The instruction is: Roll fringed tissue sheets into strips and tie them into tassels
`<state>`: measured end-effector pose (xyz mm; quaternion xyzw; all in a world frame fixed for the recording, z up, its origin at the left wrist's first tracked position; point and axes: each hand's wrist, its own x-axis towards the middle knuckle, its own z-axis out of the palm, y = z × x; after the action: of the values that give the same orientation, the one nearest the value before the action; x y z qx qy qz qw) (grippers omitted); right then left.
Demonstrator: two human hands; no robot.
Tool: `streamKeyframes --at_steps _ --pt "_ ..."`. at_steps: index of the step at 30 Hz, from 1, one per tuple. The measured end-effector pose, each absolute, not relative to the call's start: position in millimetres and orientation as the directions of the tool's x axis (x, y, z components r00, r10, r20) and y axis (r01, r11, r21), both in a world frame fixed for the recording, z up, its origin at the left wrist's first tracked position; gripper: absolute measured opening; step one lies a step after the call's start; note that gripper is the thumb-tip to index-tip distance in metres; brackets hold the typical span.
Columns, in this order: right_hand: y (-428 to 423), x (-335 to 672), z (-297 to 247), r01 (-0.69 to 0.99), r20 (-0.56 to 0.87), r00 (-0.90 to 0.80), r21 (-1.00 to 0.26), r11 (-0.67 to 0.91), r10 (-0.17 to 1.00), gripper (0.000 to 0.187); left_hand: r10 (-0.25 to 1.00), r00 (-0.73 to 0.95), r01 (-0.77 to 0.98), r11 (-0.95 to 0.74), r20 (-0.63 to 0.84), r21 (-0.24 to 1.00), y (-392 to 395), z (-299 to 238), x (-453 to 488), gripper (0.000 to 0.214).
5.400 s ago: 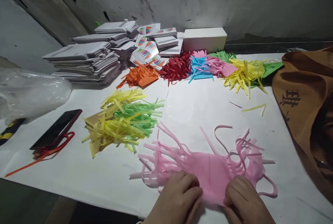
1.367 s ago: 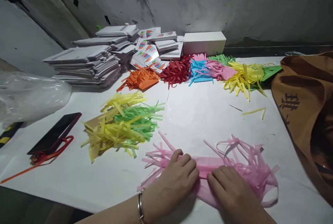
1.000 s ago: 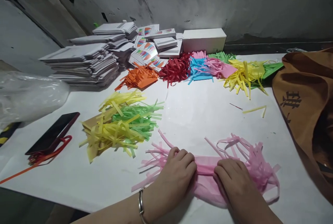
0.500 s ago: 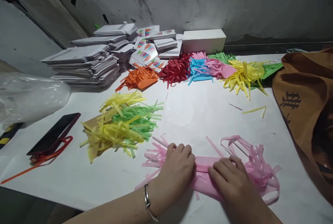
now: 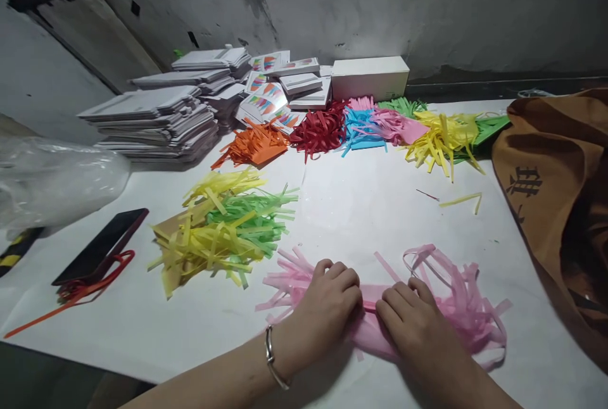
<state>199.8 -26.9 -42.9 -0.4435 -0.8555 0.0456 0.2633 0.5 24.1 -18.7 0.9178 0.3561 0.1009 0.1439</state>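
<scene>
A pink tissue paper tassel [image 5: 375, 334] lies across the front of the white table, its fringed strips spread out to both sides. My left hand [image 5: 330, 301], with a silver bangle at the wrist, is closed over the uncut middle band. Close beside it, my right hand [image 5: 415, 317] grips the same band with curled fingers. Between the two hands a darker pink rolled fold shows. The fingertips are mostly hidden under the paper and the knuckles. Yellow and green fringed tassels [image 5: 218, 225] lie to the left of my hands.
At the back are stacks of white packets [image 5: 152, 124], printed cards [image 5: 263, 102], a white box [image 5: 370, 76] and a row of coloured tassels [image 5: 318, 130]. A phone [image 5: 102, 247] and plastic wrap [image 5: 57, 178] are at left. Brown cloth [image 5: 546, 194] hangs over the right edge.
My hands have come slightly closer together along the pink band, the left shifting right and the right shifting a little left. The view has moved slightly.
</scene>
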Motion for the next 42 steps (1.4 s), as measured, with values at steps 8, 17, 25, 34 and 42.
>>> streamKeyframes --at_steps 8,17,25,34,42 --pt "-34 225 -47 0.816 0.327 -0.284 -0.412 0.406 0.902 0.029 0.742 0.668 0.726 -0.633 -0.058 0.268 25 -13 6 0.014" --pt "-36 208 -47 0.846 0.412 -0.273 -0.327 0.420 0.869 0.031 0.510 0.860 0.508 -0.858 0.002 0.075 36 -12 17 0.011" --pt "-40 210 -46 0.778 0.380 -0.237 -0.478 0.409 0.894 0.026 0.613 0.789 0.608 -0.773 -0.031 0.183 31 -6 11 0.009" --pt "-40 220 -49 0.750 0.457 -0.361 -0.376 0.544 0.813 0.030 0.514 0.852 0.506 -0.857 0.101 0.096 31 -33 2 0.009" --pt "-44 216 -52 0.898 0.389 -0.204 -0.292 0.330 0.899 0.025 0.700 0.713 0.687 -0.686 -0.042 0.239 30 -19 17 0.006"
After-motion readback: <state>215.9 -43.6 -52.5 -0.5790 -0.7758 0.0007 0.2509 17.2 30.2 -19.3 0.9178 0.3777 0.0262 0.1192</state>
